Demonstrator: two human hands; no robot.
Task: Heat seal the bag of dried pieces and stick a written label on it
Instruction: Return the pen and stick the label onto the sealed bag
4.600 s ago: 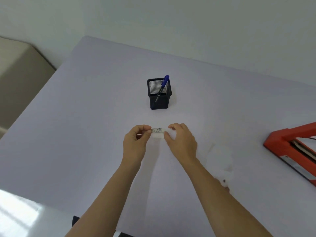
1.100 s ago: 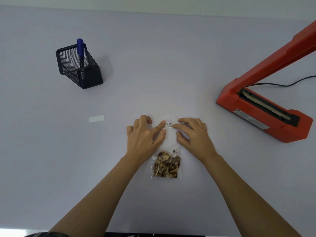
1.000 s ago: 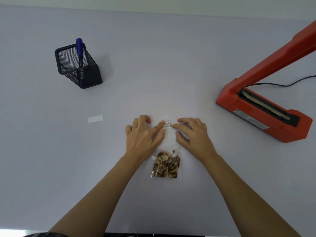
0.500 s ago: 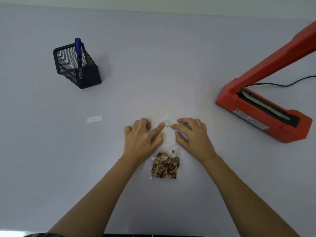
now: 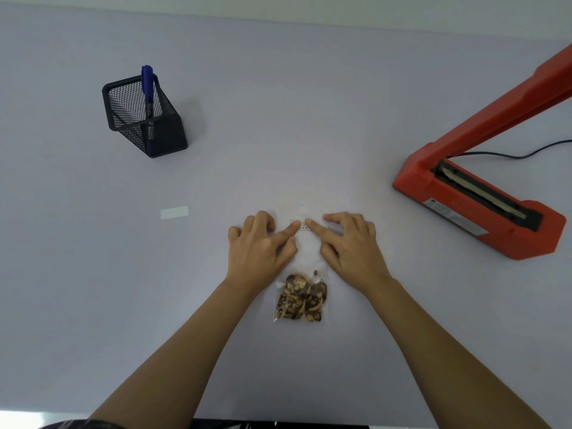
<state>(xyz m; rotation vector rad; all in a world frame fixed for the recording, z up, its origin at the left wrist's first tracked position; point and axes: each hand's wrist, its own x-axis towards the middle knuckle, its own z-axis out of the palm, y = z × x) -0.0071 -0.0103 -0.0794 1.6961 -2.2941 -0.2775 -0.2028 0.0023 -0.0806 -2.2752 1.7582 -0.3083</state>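
Observation:
A clear bag (image 5: 305,252) lies flat on the table, its dark brown dried pieces (image 5: 301,298) gathered at the near end. A small written label (image 5: 301,225) sits on the bag's far part. My left hand (image 5: 260,246) rests on the bag's left side, its index fingertip pressing the label's left end. From the right, my right hand (image 5: 348,243) presses the label with its index fingertip. The fingers of both hands are spread and fairly straight. The orange heat sealer (image 5: 483,199) stands at the right with its arm raised.
A black mesh pen holder (image 5: 145,119) with a blue pen (image 5: 147,85) stands at the far left. A white backing strip (image 5: 174,212) lies on the table left of my hands. The sealer's black cable (image 5: 526,154) runs off to the right.
Earlier both hands held the label near the pen holder; it now lies on the bag. In the last second my index fingertips have drawn closer together on the label.

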